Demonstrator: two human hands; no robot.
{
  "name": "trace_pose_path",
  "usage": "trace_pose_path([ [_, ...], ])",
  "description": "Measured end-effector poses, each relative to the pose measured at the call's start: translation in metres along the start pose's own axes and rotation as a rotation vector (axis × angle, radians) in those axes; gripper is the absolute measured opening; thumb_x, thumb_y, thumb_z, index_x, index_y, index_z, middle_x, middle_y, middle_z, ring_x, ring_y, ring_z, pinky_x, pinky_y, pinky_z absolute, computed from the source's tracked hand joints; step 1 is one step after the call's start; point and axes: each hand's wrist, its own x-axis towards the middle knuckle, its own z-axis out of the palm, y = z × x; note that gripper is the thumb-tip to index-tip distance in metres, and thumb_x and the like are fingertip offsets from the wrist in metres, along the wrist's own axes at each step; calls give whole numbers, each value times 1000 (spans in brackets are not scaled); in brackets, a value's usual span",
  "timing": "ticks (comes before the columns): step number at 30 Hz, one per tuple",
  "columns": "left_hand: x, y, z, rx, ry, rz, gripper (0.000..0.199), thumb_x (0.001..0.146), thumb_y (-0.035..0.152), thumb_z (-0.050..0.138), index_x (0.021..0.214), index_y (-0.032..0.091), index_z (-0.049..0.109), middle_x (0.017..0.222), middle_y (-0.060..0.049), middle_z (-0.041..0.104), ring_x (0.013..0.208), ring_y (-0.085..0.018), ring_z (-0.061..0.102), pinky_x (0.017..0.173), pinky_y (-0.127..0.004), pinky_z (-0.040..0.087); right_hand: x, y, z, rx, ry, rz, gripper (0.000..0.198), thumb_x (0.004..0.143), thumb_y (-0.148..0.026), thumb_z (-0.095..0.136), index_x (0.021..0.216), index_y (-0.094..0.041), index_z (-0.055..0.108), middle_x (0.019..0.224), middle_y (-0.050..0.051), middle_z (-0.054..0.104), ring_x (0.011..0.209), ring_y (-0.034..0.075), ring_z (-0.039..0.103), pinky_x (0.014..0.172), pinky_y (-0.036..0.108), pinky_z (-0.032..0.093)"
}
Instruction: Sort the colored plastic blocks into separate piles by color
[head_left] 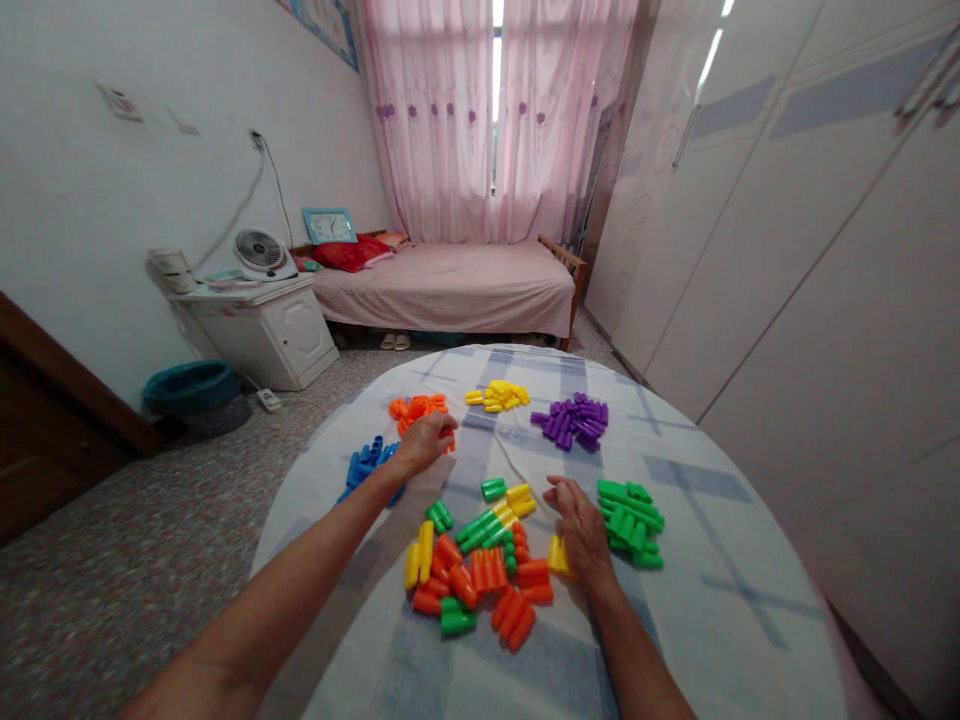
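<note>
My left hand (429, 440) is over the near side of a pile of orange plastic pieces (414, 408), its fingers curled together; whether a piece is in them is hidden. Under and beside its wrist lies a pile of blue pieces (367, 462). My right hand (581, 525) rests low with its fingers apart, partly covering a few yellow pieces (557, 555). Just right of it is a green pile (631, 525). Between my forearms lie joined green-and-yellow tubes (491, 525), red-orange pieces (489, 570), a green block (457, 617) and upright yellow sticks (426, 552).
A yellow pile (499, 396) and a purple pile (574, 420) lie toward the far side of the round table (705, 620) with its checked cloth. Beyond stand a bed (450, 285), a white cabinet (292, 335) with a fan (260, 250), and a bin (191, 390). Wardrobe doors (750, 250) line the right.
</note>
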Motion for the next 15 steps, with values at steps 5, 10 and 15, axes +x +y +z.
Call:
trace_pose_path([
  [5,8,-32,-11,130,18,-12,24,75,8,49,88,16,68,95,-8,67,94,-20,60,88,-33,47,1,1,0,-12,8,-4,47,88,-48,28,104,-19,62,88,6,68,90,21,62,86,35,43],
  [10,7,-25,-10,189,66,39,25,77,6,47,87,16,67,108,-10,63,109,-23,53,101,-40,39,1,2,0,-3,18,-9,46,88,-48,30,102,-19,62,87,6,69,87,21,64,82,34,46],
  [15,-17,20,7,115,31,168,23,82,12,49,98,17,64,109,-9,62,107,-20,54,96,-35,43,0,-1,0,-15,21,-17,45,88,-46,30,102,-19,63,86,5,69,87,20,64,82,32,45],
])
